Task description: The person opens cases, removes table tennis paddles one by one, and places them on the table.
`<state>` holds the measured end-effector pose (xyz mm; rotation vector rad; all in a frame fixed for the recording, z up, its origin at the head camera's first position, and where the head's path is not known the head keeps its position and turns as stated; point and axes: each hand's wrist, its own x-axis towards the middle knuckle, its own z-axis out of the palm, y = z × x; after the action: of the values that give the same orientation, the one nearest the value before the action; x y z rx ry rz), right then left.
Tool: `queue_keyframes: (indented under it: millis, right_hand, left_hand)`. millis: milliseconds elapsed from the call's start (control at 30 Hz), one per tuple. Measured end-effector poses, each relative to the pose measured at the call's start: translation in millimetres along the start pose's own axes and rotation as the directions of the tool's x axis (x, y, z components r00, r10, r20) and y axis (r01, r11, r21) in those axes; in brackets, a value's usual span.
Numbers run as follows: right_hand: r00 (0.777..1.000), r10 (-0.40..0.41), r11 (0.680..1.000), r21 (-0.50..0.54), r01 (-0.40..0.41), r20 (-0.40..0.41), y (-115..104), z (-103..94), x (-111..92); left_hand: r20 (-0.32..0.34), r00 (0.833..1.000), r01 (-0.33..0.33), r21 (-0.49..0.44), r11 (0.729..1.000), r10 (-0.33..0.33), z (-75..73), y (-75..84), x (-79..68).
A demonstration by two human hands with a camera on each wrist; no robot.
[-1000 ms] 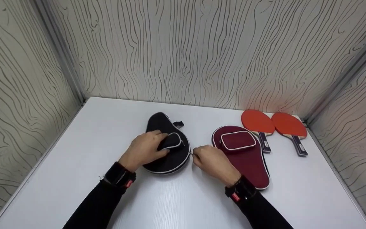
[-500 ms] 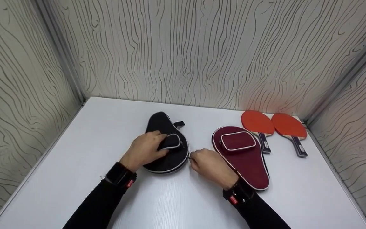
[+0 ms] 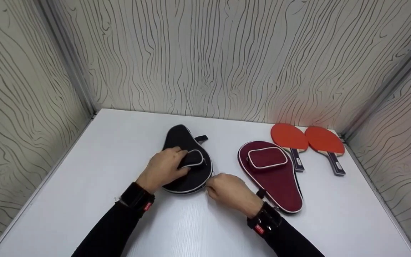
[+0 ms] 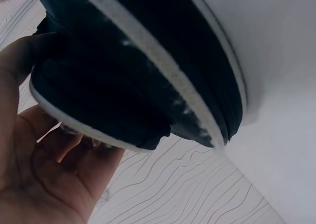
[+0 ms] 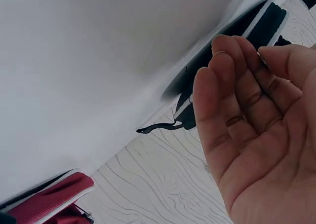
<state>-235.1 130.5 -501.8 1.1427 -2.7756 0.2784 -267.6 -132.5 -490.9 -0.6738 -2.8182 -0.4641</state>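
Note:
A black table tennis paddle case [image 3: 188, 182] with white piping lies on the white table, its narrow end pointing away. My left hand [image 3: 162, 167] grips the small raised pocket [image 3: 193, 158] on its top; in the left wrist view the thumb and fingers [image 4: 101, 167] stand on either side of that pocket. At the case's right near edge, my right hand [image 3: 229, 192] pinches the zipper pull, which the fingers mostly hide. The right wrist view shows those fingers [image 5: 206, 93] curled, with the thumb close to the index fingertip beside the case's zippered edge [image 5: 266, 26].
To the right lies a dark red paddle case [image 3: 280, 189] with its own pocket, close beside my right wrist. Behind it are two paddles with red rubber, a left one [image 3: 288, 137] and a right one [image 3: 324, 140]. Patterned walls [image 3: 205, 57] enclose the table [image 3: 120, 125].
My right hand has slid along the black case's edge, toward me and to the left, with the zipper pull. The left hand keeps its grip on the pocket, and the case has barely shifted.

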Motion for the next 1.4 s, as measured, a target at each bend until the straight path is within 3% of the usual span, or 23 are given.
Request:
queue_keyframes:
  millis: [267, 567, 767, 867, 1133, 1400]
  right_hand:
    - [0.998, 0.062, 0.998, -0.004, -0.062, -0.012, 15, -1.8, 1]
    - [0.992, 0.077, 0.994, -0.073, -0.084, -0.1, 34, -3.8, -1]
    - [0.978, 0.171, 0.981, -0.069, -0.18, -0.12, 50, -8.8, -4]
    - [0.969, 0.216, 0.973, -0.059, -0.224, -0.117, 56, -10.7, -5]
    - [0.966, 0.245, 0.968, -0.027, -0.248, -0.081, 63, -11.9, -6]
    - [0.967, 0.25, 0.968, -0.023, -0.251, -0.055, 63, -10.4, -7]
  left_hand:
    - [0.033, 0.999, -0.031, -0.008, 1.0, 0.031, -5.1, 5.5, -1.1]
    - [0.058, 0.995, -0.077, -0.066, 0.995, 0.081, -10.1, 14.1, -3.6]
    - [0.115, 0.987, -0.088, -0.191, 0.978, 0.111, -7.6, 18.0, -3.0]
    - [0.132, 0.98, -0.118, -0.21, 0.971, 0.147, -6.7, 18.7, -2.2]
    - [0.122, 0.972, -0.184, -0.133, 0.974, 0.2, -8.3, 11.1, -0.6]
    - [0.096, 0.977, -0.189, -0.005, 0.982, 0.189, -12.1, -7.3, -1.3]
